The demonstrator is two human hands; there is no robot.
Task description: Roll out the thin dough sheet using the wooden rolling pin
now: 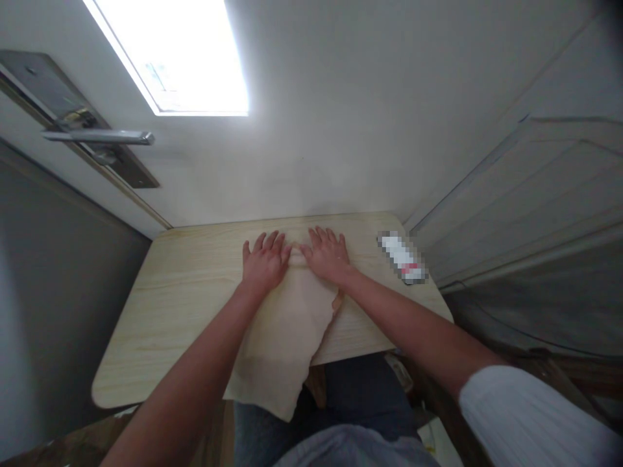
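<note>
A beige cloth (285,324) lies on a small light wooden table (180,298), with its near end hanging over the table's front edge. My left hand (265,259) rests flat on the cloth's far end, fingers spread. Beside it, my right hand (326,254) presses flat on the same end of the cloth, fingers stretched out. The two hands almost touch at the thumbs. Neither hand grips anything.
A small blurred white object (402,257) lies on the table at the far right. A white wall stands right behind the table. A door with a metal lever handle (97,137) is at the left, another door panel (545,194) at the right. My legs are under the table's front edge.
</note>
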